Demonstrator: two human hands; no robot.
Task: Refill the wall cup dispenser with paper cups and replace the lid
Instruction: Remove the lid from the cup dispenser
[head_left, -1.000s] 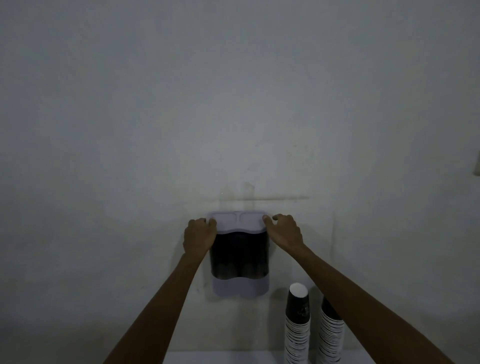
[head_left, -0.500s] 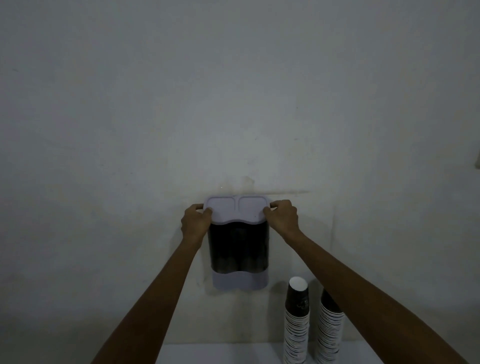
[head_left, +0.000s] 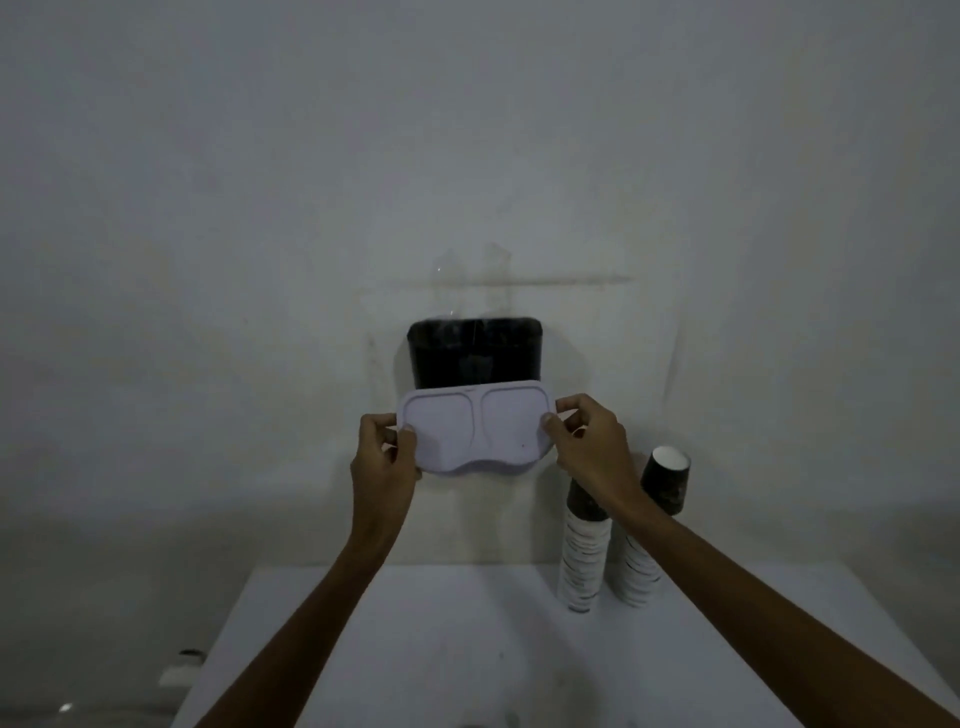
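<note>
Closest to the camera there's a white table (head_left: 415, 649), and both forearms reach up and forward over it, angling in toward the middle. The left hand (head_left: 383, 462) is pinched on the left end of the pale lilac lid (head_left: 475, 434), thumb on the top face and fingers curled behind the edge. The right hand (head_left: 584, 447) does the same on the right end, thumb pressed on top with the fingers wrapped round the back. So the lid is held between both hands, off the dispenser, tipped so its two-lobed top faces the camera, and it covers the lower part of the unit. Over on the right, two stacks of paper cups (head_left: 582, 556) stand on the table, partly behind the right forearm. Furthest back, the dark cup dispenser (head_left: 475, 353) hangs on the grey wall (head_left: 260, 208), top uncovered.
</note>
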